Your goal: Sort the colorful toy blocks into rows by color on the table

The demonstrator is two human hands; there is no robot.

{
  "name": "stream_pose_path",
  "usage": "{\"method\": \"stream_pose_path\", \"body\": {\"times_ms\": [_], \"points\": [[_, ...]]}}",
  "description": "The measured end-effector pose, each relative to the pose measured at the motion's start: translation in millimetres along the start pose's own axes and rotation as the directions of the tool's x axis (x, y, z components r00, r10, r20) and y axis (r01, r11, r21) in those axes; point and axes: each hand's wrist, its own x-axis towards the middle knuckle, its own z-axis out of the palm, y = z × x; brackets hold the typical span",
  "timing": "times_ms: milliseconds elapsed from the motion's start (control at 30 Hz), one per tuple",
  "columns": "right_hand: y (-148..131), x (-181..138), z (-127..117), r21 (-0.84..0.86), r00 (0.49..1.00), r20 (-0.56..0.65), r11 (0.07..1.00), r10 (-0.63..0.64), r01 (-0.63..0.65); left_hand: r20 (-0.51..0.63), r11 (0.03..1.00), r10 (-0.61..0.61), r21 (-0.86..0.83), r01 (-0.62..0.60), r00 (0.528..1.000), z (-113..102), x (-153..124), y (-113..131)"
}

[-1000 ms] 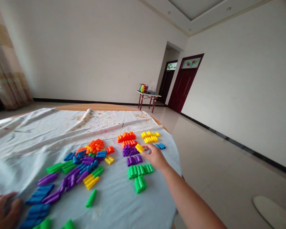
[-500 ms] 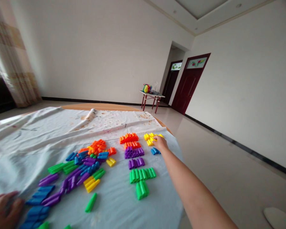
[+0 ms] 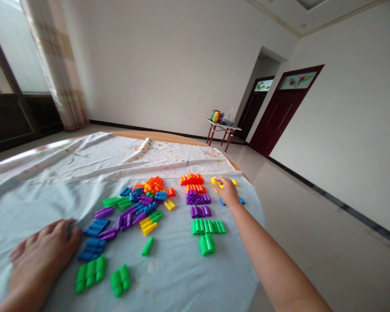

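Observation:
My left hand (image 3: 43,251) lies flat on the cloth at the left, fingers extended and holding nothing. Near its fingertips are blue tube-shaped plastic pieces (image 3: 97,226), with a row of green pieces (image 3: 90,274) closer to me. At the far right of the cloth, my right hand (image 3: 228,190) has thumb and fingers closed on a yellow plastic piece (image 3: 214,180); the hand partly covers other yellow pieces (image 3: 235,183) and blue pieces (image 3: 242,200). Left of it stand rows of orange pieces (image 3: 191,178), purple pieces (image 3: 200,211) and green pieces (image 3: 208,226).
A mixed heap of pieces, with orange ones (image 3: 154,184) on top, spreads over the middle. One green piece (image 3: 147,246) lies alone. The tablecloth (image 3: 175,281) covers a round table (image 3: 169,137). A small side table (image 3: 222,125) stands by the doorway.
The view has swung left, so the scene sits further right and more of my left hand shows. My right hand stays at the yellow pieces, its fingers now closer around one.

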Motion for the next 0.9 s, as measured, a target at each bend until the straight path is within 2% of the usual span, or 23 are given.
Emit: {"method": "stream_pose_path", "body": {"times_ms": [100,167,300,467,533,567,633,733,800,900], "points": [[-54,-36,3,0.311,0.971,-0.027,0.922,-0.236,0.232,-0.004,0.999,-0.03,0.043,0.03,1.0,-9,-7,8],[-92,-65,8,0.437,0.935,0.048,0.849,-0.352,0.298,0.006,0.998,-0.055,0.024,0.055,0.998,-17,-11,15],[-150,-113,24,0.56,0.805,0.181,0.732,-0.565,0.388,-0.013,0.999,-0.05,-0.009,0.049,0.999,-25,-18,23],[-178,-145,48,0.592,0.59,0.271,0.615,-0.76,0.521,-0.044,0.998,-0.063,-0.009,0.063,0.997,-25,-22,25],[-179,-150,55,0.582,0.534,0.291,0.589,-0.794,0.561,-0.055,0.998,-0.066,-0.013,0.065,0.996,-24,-22,25],[-179,-152,56,0.572,0.521,0.297,0.586,-0.8,0.574,-0.058,0.998,-0.066,-0.016,0.065,0.996,-24,-22,25],[-177,-153,57,0.529,0.545,0.298,0.611,-0.784,0.589,-0.059,0.998,-0.065,-0.023,0.064,0.996,-25,-22,25],[-174,-152,56,0.4,0.668,0.273,0.713,-0.692,0.576,-0.045,0.998,-0.062,-0.024,0.061,0.997,-26,-22,25],[-173,-151,55,0.312,0.73,0.269,0.773,-0.629,0.552,-0.031,0.998,-0.058,-0.02,0.057,0.998,-27,-21,24],[-173,-151,54,0.249,0.743,0.303,0.802,-0.597,0.543,-0.01,0.998,-0.055,-0.019,0.055,0.998,-28,-20,24]]}}
